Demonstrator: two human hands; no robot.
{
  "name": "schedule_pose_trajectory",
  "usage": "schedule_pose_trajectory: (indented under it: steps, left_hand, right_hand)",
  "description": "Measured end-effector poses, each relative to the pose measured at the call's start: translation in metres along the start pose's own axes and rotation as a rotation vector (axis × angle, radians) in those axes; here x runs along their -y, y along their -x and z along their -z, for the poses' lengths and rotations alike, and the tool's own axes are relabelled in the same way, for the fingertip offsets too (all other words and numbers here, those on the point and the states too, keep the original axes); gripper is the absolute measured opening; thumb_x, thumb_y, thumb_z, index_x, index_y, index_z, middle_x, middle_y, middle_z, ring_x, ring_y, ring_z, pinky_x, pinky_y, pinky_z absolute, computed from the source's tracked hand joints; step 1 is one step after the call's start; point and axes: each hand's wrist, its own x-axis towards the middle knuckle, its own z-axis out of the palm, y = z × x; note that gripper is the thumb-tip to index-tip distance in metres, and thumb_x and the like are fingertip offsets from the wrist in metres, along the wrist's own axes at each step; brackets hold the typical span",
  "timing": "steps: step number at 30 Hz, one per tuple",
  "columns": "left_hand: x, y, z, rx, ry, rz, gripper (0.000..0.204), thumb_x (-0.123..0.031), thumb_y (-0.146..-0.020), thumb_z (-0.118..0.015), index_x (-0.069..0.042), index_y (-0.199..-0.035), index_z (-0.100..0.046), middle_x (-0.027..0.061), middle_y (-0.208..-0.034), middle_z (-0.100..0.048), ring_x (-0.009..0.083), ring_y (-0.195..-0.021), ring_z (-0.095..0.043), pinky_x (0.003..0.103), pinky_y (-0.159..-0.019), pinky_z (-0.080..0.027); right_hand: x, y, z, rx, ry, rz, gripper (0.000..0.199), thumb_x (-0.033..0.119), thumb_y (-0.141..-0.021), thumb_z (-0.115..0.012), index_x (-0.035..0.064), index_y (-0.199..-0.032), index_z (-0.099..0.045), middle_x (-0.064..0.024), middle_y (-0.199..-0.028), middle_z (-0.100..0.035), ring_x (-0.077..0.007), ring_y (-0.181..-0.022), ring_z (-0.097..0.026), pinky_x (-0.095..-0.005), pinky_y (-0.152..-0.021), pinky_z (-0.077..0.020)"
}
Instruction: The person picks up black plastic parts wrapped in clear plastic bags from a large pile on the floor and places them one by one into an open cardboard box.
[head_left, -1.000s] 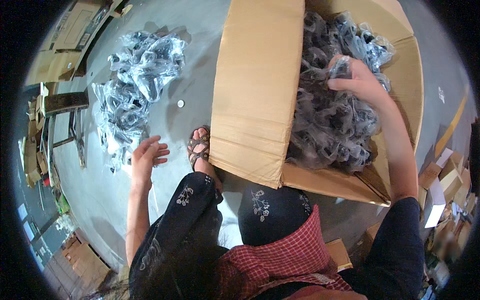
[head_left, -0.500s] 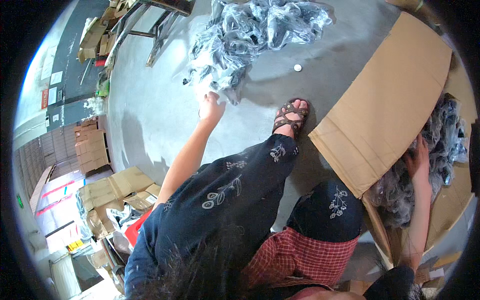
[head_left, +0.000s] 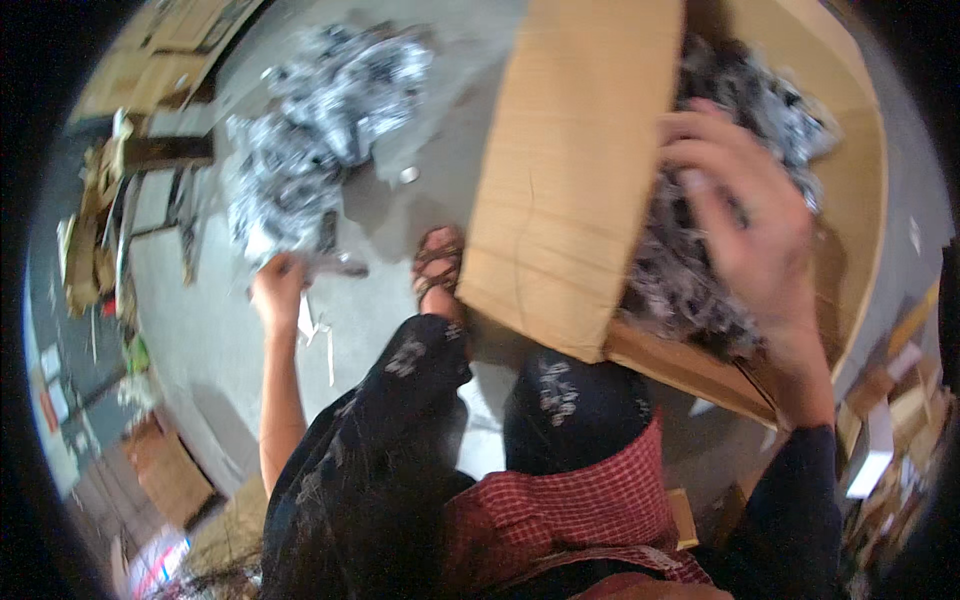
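Fingers spread, the right hand (head_left: pixel 745 215) rests on packets (head_left: pixel 690 270) in the cardboard box (head_left: pixel 570 190); left hand (head_left: pixel 278 290) pinches a floor-pile packet (head_left: pixel 325 262).

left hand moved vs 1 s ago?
Yes. The left hand went from bare floor near the sandalled foot out to the grey plastic-wrapped pile and touches its edge.

Dim indoor light, heavy motion blur thruout, fisheye bend + dark vignette at edges.
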Motion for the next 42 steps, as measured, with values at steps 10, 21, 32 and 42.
schedule_pose_trajectory:
  steps: [10,21,32,42]
  left_hand:
    - [-0.251,0.041,0.022,0.397,0.576,-0.392,0.014,0.003,-0.075,-0.062,-0.003,-0.086,-0.057,0.0026,-0.081,-0.063,0.0082,-0.076,-0.057,0.022,-0.074,-0.046]
    - [-0.274,0.039,0.009,0.486,0.682,-0.177,0.046,-0.015,-0.086,-0.063,0.001,-0.128,-0.054,0.0028,-0.094,-0.063,0.0109,-0.082,-0.059,0.024,-0.074,-0.047]
    - [-0.292,0.082,0.010,0.600,0.813,-0.095,0.026,-0.031,-0.097,-0.053,-0.005,-0.094,-0.056,0.0083,-0.077,-0.062,0.0158,-0.059,-0.060,0.027,-0.046,-0.047]
    - [-0.030,-0.039,-0.008,0.350,0.479,0.086,0.025,-0.026,-0.094,-0.061,-0.003,-0.103,-0.064,0.0063,-0.096,-0.066,0.0207,-0.092,-0.065,0.032,-0.080,-0.053]
  right_hand:
    - [0.142,-0.035,-0.071,0.388,0.467,-0.010,0.044,0.019,-0.089,-0.051,-0.0095,-0.122,-0.054,-0.0262,-0.112,-0.063,-0.0427,-0.108,-0.060,-0.0627,-0.111,-0.0253]
    - [0.107,-0.055,-0.059,0.266,0.163,-0.102,0.060,0.025,-0.084,-0.059,-0.0108,-0.130,-0.043,-0.0247,-0.095,-0.066,-0.0372,-0.091,-0.065,-0.0505,-0.097,-0.0394]
    - [0.019,-0.017,0.004,0.211,0.097,-0.108,0.021,0.013,-0.074,-0.070,0.0054,-0.093,-0.064,-0.0114,-0.081,-0.069,-0.0246,-0.069,-0.070,-0.0342,-0.058,-0.0556]
    - [-0.169,0.099,0.054,0.162,-0.323,-0.890,0.036,0.018,-0.073,-0.080,0.0053,-0.105,-0.070,-0.0018,-0.085,-0.068,-0.0126,-0.080,-0.060,-0.0287,-0.077,-0.0483]
